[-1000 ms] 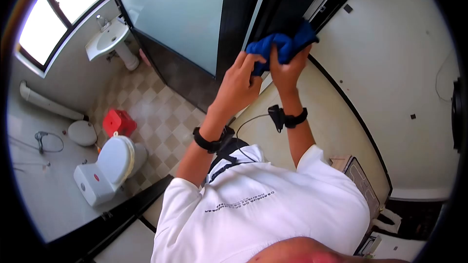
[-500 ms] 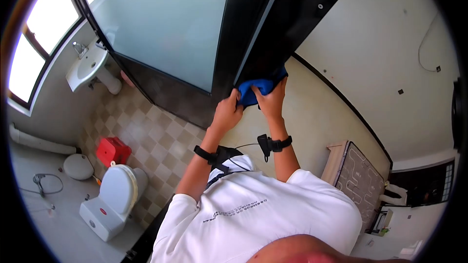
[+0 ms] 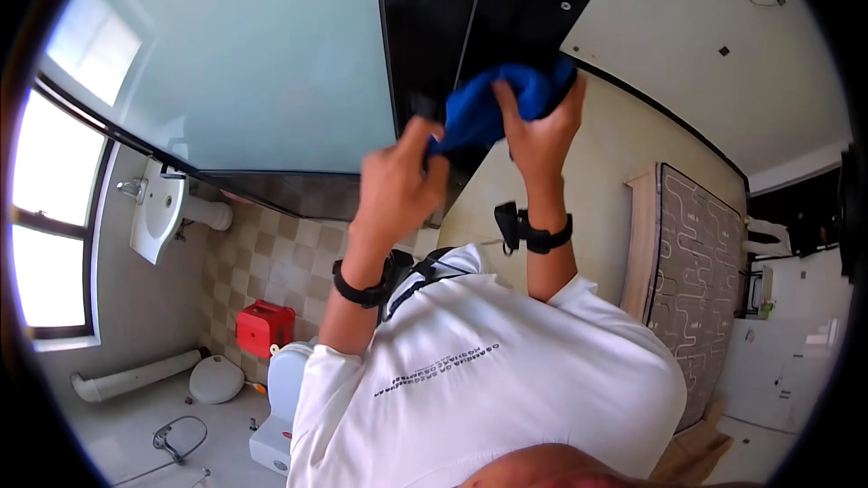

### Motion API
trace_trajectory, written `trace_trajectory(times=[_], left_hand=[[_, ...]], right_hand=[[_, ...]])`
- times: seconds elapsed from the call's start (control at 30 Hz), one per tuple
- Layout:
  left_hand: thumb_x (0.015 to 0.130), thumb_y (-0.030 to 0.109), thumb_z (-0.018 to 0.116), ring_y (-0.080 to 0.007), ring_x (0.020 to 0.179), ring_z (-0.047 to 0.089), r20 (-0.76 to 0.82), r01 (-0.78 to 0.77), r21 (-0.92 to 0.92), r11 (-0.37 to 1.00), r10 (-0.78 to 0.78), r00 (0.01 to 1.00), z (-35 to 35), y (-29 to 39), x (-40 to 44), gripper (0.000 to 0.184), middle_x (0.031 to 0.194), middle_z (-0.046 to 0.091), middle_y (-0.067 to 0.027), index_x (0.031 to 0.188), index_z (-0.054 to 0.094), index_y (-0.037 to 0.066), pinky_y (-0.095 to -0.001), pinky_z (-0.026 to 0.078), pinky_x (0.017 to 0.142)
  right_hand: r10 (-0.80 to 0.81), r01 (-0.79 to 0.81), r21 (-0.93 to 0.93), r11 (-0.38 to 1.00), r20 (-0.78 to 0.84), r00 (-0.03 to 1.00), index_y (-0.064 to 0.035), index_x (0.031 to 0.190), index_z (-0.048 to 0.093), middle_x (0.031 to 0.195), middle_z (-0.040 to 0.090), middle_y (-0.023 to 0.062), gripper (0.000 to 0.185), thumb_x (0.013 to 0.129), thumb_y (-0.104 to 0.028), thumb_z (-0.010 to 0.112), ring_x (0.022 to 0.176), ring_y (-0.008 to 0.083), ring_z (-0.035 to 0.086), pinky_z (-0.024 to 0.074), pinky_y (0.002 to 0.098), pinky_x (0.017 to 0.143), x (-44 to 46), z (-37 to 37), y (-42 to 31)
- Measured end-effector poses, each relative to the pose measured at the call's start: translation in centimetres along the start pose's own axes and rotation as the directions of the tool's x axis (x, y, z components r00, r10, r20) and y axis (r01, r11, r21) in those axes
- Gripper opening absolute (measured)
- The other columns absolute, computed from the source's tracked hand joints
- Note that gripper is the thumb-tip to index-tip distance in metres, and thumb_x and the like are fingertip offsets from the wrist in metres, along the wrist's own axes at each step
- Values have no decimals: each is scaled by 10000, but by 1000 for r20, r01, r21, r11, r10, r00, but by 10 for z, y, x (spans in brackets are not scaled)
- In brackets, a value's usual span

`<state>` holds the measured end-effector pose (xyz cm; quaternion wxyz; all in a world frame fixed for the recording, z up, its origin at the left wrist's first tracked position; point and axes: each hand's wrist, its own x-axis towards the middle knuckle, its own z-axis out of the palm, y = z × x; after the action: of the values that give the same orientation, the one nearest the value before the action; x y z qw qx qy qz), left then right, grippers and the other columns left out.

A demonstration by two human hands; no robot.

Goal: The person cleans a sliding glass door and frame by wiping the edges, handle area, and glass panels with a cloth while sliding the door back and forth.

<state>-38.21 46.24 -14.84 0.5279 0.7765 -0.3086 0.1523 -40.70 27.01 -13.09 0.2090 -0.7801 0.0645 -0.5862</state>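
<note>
A blue cloth (image 3: 475, 113) is stretched between my two hands in front of the dark door frame (image 3: 470, 27). My left hand (image 3: 398, 181) is closed at the cloth's lower left end, its fingers slightly blurred. Gripping the right part of the cloth, my right hand (image 3: 547, 131) has its thumb over the front and its fingers behind. The cloth lies close against the dark frame; whether it touches the surface I cannot tell. Left of the frame is the frosted glass door panel (image 3: 262, 54). Each wrist wears a black strap.
A white sink (image 3: 163, 212), red stool (image 3: 264, 327) and toilet (image 3: 287, 384) are in the tiled bathroom on the left. On the right, a bed with a patterned grey mattress (image 3: 696, 262) stands on the pale floor (image 3: 597, 190) beside a white wall.
Both hands and the cloth appear higher and larger in view, and the hands are farther apart with the cloth spread longer. The view has turned, shifting the door and bathroom.
</note>
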Motion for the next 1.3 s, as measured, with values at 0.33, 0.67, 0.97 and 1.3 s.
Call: trace_trajectory(times=[0.33,0.67,0.97,1.3], left_hand=[[894,18,604,-146,520,580,-192,-95,-64,993,81,978,20,3,29,215,630,601,-61,1099,640,69,-265,416,487],[849,82,640,-227,807,719,315,140,-145,980,-88,945,37,-16,-14,540,1004,716,-131,1360,496,-15,-330,549,637],[879,23,548,-322,820,709,440,65,-521,851,203,875,41,-9,4,818,1061,685,-202,1538,71,-55,-389,555,686],[907,-49,453,-153,712,617,567,246,-545,801,137,812,29,3,22,716,858,676,-104,1532,112,31,-292,516,675]], right_hand=[[-167,130,-253,959,-127,978,-41,993,652,963,591,101,394,681,-183,846,796,297,631,533,366,657,24,-4,-39],[90,-26,-428,903,130,987,-94,892,661,799,605,46,272,682,-187,807,686,262,634,498,355,524,1,-1,-63],[-142,130,-437,890,6,990,-110,756,635,734,591,28,209,708,-226,802,610,237,605,446,343,473,37,-3,-70],[56,-28,-568,823,32,998,-87,782,648,731,650,71,213,736,-258,767,588,316,637,494,381,514,57,1,-90]])
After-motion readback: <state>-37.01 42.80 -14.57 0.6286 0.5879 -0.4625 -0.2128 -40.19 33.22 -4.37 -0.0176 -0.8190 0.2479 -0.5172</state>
